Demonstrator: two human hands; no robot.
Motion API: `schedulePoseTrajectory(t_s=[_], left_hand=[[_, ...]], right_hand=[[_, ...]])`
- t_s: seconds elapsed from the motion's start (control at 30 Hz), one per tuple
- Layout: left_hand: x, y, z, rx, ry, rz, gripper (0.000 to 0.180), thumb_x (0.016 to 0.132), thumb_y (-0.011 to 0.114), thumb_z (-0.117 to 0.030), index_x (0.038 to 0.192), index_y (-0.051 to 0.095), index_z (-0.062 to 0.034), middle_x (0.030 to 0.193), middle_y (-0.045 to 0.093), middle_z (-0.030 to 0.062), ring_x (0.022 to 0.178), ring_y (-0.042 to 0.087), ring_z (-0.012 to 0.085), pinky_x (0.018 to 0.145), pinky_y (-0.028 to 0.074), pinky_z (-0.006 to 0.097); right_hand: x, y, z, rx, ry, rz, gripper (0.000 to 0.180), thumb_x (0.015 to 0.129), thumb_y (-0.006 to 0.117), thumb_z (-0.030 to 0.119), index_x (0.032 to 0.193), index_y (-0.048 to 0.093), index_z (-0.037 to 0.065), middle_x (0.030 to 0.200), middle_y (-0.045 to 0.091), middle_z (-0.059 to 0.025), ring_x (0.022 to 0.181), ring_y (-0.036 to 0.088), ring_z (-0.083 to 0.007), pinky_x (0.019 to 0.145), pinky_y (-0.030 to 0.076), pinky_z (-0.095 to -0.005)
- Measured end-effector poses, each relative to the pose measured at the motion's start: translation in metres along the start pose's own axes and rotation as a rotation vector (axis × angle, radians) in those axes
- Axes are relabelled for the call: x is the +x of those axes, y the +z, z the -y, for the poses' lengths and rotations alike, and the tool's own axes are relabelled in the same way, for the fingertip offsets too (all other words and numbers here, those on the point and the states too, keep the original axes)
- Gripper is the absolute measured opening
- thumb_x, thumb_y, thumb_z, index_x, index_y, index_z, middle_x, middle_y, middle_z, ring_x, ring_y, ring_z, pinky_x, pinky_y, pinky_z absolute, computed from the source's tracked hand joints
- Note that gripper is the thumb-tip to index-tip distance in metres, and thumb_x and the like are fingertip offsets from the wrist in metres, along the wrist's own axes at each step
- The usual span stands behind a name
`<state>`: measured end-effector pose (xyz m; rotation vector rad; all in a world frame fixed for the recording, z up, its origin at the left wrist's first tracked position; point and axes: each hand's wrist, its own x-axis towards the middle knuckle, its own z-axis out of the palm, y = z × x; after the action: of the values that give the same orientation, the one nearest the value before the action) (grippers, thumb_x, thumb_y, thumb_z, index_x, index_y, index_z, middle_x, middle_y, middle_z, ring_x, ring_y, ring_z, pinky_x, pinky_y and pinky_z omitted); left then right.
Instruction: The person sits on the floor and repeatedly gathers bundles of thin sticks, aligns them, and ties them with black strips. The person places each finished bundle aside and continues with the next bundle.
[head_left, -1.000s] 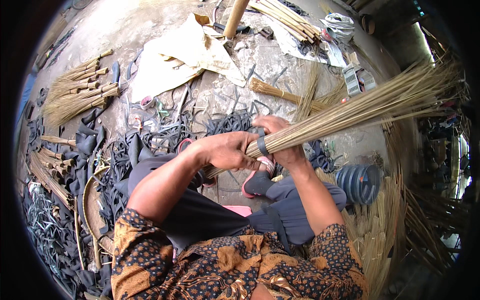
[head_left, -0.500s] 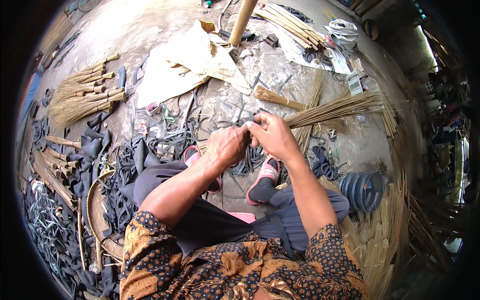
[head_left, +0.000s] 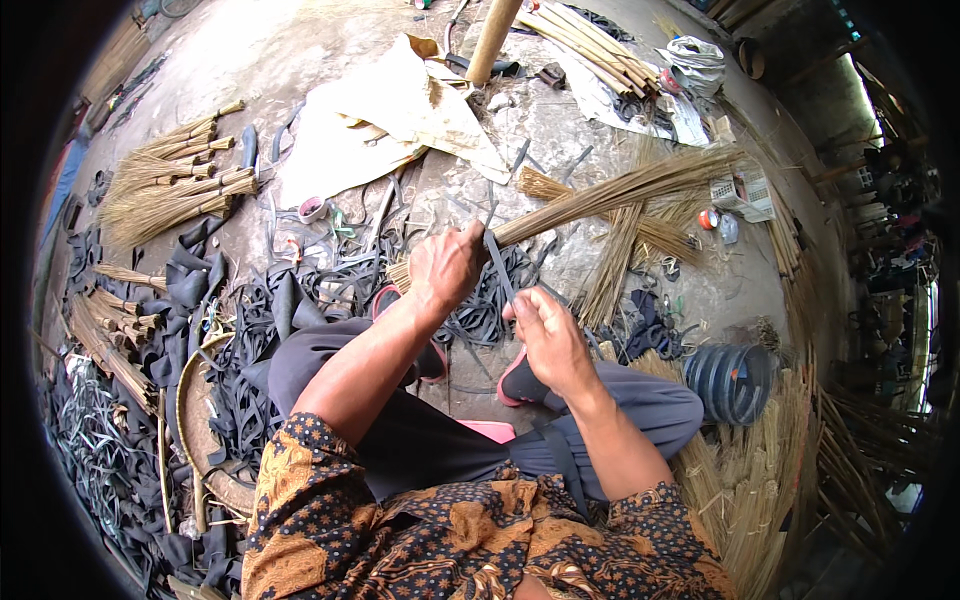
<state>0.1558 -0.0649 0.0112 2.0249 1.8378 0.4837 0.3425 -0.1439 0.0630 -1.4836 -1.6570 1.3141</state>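
Note:
My left hand [head_left: 445, 268] is closed around a bundle of thin brown sticks [head_left: 625, 193]. The long, loose ends spread to the upper right, and the short butt end shows left of my wrist. A narrow grey-black rubber strip [head_left: 497, 262] runs taut from the bundle beside my left fingers. Its lower part is pinched in my right hand [head_left: 552, 340], which is nearer my knee. Under the held bundle, a second tied stick bundle [head_left: 655, 235] crosses a loose bunch of sticks [head_left: 612, 265] on the floor. Tangled black rubber strips [head_left: 490, 310] lie below my hands.
Short stick brooms [head_left: 180, 185] lie at the left, near a cream sack [head_left: 400, 120] and a tape roll [head_left: 312, 210]. Black rubber scraps [head_left: 110, 460] surround a round woven tray [head_left: 190, 400]. A ribbed plastic container [head_left: 728, 383] stands right of my knee, by more sticks [head_left: 760, 480]. A wooden pole [head_left: 492, 40] rises ahead.
My right hand has moved away from my left, down and toward me, drawing the rubber strip out straight. The bundle's far end has tilted upward.

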Motion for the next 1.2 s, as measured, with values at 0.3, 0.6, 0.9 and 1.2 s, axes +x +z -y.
schedulePoseTrajectory(t_s=[0.3,0.6,0.9,1.2], left_hand=[[-0.007,-0.048,-0.007,-0.379,0.017,0.326,0.033,0.088,0.079,-0.035,0.105,0.068,-0.0097,0.083,0.072,0.0154,0.082,0.07,0.0328,0.076,0.053,0.046],[-0.035,-0.06,-0.048,-0.976,0.197,1.161,0.03,0.093,0.08,-0.03,0.098,0.065,-0.005,0.069,0.057,-0.0032,0.062,0.053,0.0084,0.055,0.045,0.028],[-0.02,-0.039,-0.039,-0.339,0.148,0.376,0.043,0.092,0.075,-0.042,0.108,0.059,-0.0047,0.082,0.071,0.0217,0.08,0.068,0.046,0.068,0.052,0.05],[-0.028,-0.011,-0.031,-0.081,0.163,0.174,0.024,0.094,0.062,-0.023,0.108,0.055,-0.0059,0.085,0.072,0.0214,0.081,0.073,0.0424,0.068,0.058,0.054]], right_hand=[[-0.043,-0.037,-0.053,-0.42,-0.172,-0.096,0.028,0.11,0.052,0.029,0.106,0.061,0.003,0.08,0.069,-0.0153,0.074,0.071,-0.0348,0.068,0.053,-0.043],[0.034,-0.052,-0.06,-0.487,-0.578,-0.08,0.021,0.096,0.067,0.025,0.103,0.059,0.007,0.082,0.066,-0.0138,0.073,0.068,-0.0349,0.064,0.054,-0.0435],[0.021,-0.067,0.022,-0.522,-0.016,0.232,0.031,0.106,0.05,0.016,0.128,0.063,0.001,0.094,0.074,-0.0221,0.08,0.073,-0.034,0.073,0.057,-0.0442],[0.07,-0.032,0.023,0.228,0.265,0.222,0.05,0.111,0.045,0.043,0.128,0.053,-0.004,0.078,0.072,-0.0135,0.049,0.066,-0.0159,0.042,0.048,-0.0236]])
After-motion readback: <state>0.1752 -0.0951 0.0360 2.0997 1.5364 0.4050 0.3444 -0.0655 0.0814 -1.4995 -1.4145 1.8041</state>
